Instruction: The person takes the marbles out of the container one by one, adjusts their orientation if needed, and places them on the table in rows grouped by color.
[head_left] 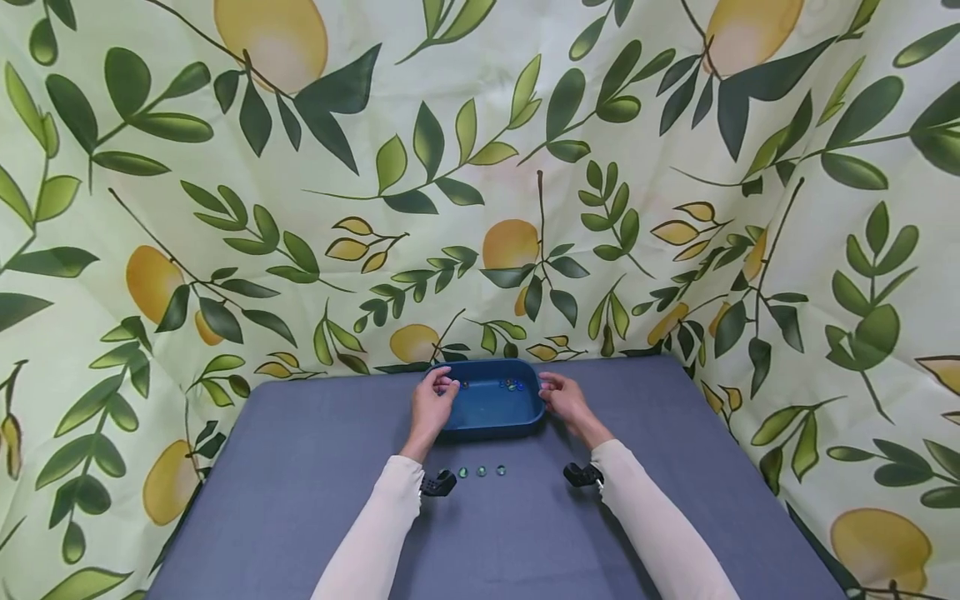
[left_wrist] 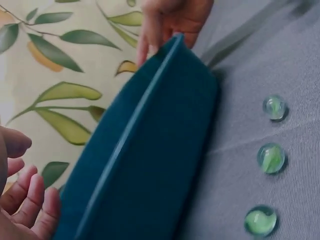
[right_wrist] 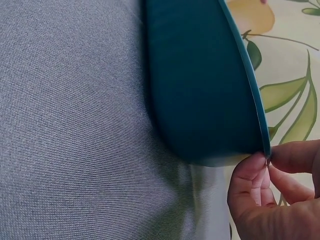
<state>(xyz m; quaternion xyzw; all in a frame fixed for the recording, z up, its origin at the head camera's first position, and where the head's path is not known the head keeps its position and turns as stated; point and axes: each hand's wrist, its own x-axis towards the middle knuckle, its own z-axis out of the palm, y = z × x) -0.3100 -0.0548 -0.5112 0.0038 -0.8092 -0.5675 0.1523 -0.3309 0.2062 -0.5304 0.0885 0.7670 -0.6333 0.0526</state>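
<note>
A blue rectangular tray (head_left: pixel 476 411) stands at the back of the table, with several small coloured marbles (head_left: pixel 512 385) inside. My right hand (head_left: pixel 564 398) pinches the tray's right rim between thumb and fingers, as the right wrist view shows. At the opposite end is my left hand (head_left: pixel 432 404). In the left wrist view its thumb and loosely bent fingers (left_wrist: pixel 31 202) are spread apart beside the rim, holding nothing visible. In front of the tray, three clear marbles with green swirls (head_left: pixel 482 471) lie in a row on the cloth.
A grey-blue cloth (head_left: pixel 315 492) covers the table. Right behind the tray rises a curtain (head_left: pixel 465 283) printed with lemons and leaves, which also runs along both sides. Each wrist wears a black camera mount (head_left: pixel 438 483).
</note>
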